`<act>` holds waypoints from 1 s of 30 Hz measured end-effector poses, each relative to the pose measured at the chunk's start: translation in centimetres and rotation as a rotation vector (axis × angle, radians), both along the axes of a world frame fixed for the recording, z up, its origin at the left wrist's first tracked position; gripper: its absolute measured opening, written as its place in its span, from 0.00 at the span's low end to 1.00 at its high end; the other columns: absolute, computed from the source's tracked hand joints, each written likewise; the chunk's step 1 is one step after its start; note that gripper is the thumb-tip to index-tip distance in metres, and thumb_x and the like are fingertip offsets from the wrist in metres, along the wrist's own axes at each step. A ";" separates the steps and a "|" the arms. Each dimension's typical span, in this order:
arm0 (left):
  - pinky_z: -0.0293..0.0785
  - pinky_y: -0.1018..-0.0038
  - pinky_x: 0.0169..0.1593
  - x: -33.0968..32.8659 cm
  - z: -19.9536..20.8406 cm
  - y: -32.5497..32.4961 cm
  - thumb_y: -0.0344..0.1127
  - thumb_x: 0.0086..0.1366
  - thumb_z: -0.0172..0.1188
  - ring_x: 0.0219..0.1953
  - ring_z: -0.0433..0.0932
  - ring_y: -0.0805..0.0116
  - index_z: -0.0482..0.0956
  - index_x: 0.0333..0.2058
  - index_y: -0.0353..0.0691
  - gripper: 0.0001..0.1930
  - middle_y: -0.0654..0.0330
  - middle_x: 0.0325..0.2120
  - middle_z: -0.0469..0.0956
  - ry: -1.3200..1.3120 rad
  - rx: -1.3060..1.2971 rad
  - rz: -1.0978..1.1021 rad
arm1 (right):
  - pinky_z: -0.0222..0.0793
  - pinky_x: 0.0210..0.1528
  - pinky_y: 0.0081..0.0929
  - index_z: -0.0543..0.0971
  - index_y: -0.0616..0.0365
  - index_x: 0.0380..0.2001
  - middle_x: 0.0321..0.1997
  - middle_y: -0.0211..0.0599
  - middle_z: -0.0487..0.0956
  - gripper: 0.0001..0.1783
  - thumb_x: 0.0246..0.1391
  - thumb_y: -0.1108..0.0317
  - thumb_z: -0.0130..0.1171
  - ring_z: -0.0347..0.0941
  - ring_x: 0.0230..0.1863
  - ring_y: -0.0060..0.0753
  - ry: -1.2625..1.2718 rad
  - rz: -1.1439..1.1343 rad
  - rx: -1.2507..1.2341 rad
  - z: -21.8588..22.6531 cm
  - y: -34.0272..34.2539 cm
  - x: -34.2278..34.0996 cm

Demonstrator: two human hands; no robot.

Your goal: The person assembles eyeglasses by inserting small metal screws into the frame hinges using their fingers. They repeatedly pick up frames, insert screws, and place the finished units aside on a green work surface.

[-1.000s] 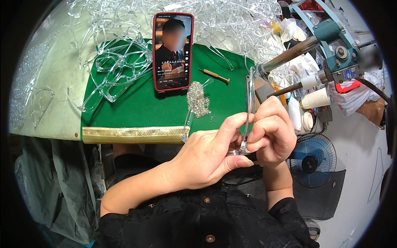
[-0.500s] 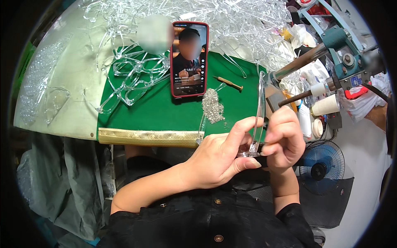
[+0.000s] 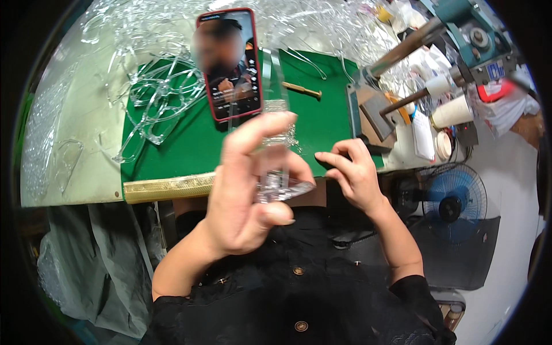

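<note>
In my left hand [image 3: 238,184] is a clear plastic eyeglass frame [image 3: 282,192], pinched between thumb and fingers and raised in front of the table edge. One clear temple arm stands up past my fingers, and the hand hides part of the frame. My right hand [image 3: 353,172] is apart from it, over the front edge of the green mat [image 3: 172,167], with its fingers loosely spread and nothing visible in them. Behind my left fingers lies a pile of tiny metallic parts [image 3: 293,135], partly covered. A small brass-coloured screwdriver [image 3: 303,90] rests farther back on the mat.
A red-cased phone [image 3: 231,69] stands behind my left hand. Several clear eyeglass frames [image 3: 164,98] lie left of it, with a big heap at the back. At right are a green bench press [image 3: 474,37], a paper cup [image 3: 451,112] and, lower, a fan [image 3: 451,201].
My left hand has moved left and turned upward with the eyeglass frame. My right hand has let go of the frame and dropped toward the mat's edge. The whole view has shifted a little.
</note>
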State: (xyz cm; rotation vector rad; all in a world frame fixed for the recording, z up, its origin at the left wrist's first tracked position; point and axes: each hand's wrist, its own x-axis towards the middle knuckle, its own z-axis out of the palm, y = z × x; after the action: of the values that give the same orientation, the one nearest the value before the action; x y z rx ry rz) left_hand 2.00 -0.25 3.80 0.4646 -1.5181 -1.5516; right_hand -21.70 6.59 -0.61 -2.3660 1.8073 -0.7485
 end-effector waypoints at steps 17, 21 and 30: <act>0.61 0.87 0.21 0.4 0.9 -0.1 0.80 0.52 0.43 0.27 0.78 0.71 0.47 0.63 0.35 0.56 0.56 0.25 0.77 -0.060 0.015 0.200 | 0.68 0.32 0.34 0.74 0.59 0.25 0.26 0.36 0.72 0.08 0.43 0.74 0.66 0.72 0.30 0.40 -0.245 -0.062 0.046 -0.7 -3.0 2.9; 0.61 0.86 0.21 0.5 1.1 0.0 0.80 0.52 0.43 0.26 0.78 0.71 0.47 0.63 0.35 0.56 0.56 0.25 0.78 -0.058 0.026 0.230 | 0.68 0.31 0.34 0.74 0.59 0.25 0.27 0.37 0.72 0.08 0.44 0.73 0.65 0.72 0.30 0.40 -0.212 -0.099 0.051 -0.6 -3.4 3.7; 0.61 0.86 0.21 0.6 1.0 0.0 0.80 0.52 0.43 0.26 0.78 0.71 0.48 0.62 0.35 0.56 0.56 0.25 0.78 -0.052 0.029 0.244 | 0.68 0.31 0.34 0.75 0.59 0.25 0.27 0.36 0.71 0.07 0.44 0.73 0.64 0.72 0.30 0.40 -0.207 -0.023 0.032 -0.9 -3.0 3.1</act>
State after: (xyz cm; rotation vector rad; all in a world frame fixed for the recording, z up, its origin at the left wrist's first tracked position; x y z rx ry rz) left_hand 2.65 -0.25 4.84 0.6851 -1.4206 -1.3821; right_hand -18.64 3.56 -1.47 -2.1605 1.7504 -0.9212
